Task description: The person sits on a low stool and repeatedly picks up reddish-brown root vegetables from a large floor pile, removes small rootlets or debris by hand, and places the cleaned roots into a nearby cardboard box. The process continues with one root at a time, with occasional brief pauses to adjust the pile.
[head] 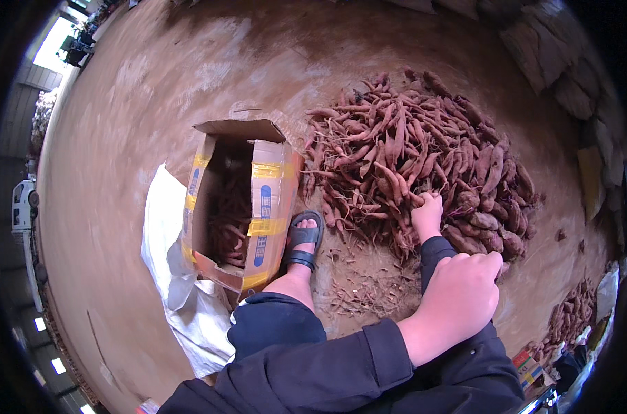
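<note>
A large heap of reddish sweet potatoes (396, 139) lies on the floor before me. My right hand (427, 215) reaches into its near side, with bent fingers at the end of a slender sweet potato (415, 200). Closer to the camera, my left hand (458, 300) crosses over my right forearm with its back turned up. Its fingers are curled and mostly hidden, so whether they hold anything is unclear. Thicker, rounder sweet potatoes (484, 222) lie just beyond it. Left of the heap stands an open cardboard box (274, 181) with sweet potatoes (230, 240) inside.
My sandalled foot (305, 238) is between box and heap. A white woven sack (163, 227) lies against the box's left side. Root scraps (370, 292) litter the floor. Another sweet potato pile (572, 310) and a printed carton (526, 368) are at lower right. A white truck (23, 207) stands far left.
</note>
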Demonstrator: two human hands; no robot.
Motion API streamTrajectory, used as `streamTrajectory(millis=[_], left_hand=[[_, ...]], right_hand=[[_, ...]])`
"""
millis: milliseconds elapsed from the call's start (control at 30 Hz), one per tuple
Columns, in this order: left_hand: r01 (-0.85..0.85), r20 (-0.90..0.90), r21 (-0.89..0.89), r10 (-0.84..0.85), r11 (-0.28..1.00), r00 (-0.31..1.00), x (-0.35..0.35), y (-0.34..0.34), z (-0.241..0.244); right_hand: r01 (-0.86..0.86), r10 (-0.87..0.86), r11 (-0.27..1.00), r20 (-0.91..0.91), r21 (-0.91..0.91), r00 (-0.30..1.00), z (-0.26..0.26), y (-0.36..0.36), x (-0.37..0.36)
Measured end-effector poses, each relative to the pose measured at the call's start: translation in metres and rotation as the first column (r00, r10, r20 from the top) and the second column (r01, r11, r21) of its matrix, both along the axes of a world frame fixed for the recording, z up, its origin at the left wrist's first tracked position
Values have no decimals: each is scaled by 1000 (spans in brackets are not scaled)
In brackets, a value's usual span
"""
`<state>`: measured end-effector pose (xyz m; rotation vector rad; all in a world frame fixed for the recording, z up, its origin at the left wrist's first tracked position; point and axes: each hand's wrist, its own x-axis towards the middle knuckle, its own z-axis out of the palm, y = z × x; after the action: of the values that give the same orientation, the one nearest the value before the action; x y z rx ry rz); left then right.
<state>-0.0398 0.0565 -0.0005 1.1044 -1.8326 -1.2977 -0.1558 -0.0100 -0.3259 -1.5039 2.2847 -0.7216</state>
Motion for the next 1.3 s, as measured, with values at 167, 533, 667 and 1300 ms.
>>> streamTrajectory(millis=[167, 533, 667, 1300], left_hand=[[2, -30, -51, -4, 999, 1000, 1, -1, 12], [-74, -37, -193, 68, 978, 997, 9, -8, 25], [-104, -11, -149, 104, 983, 995, 8, -14, 36], [310, -460, 872, 412, 380, 787, 17, -18, -21]], right_hand=[[125, -165, 981, 292, 152, 942, 6, 6, -38], [266, 88, 933, 871, -242, 483, 205, 48, 28], [365, 108, 901, 937, -233, 332, 279, 72, 29], [173, 255, 964, 881, -202, -398, 332, 127, -17]])
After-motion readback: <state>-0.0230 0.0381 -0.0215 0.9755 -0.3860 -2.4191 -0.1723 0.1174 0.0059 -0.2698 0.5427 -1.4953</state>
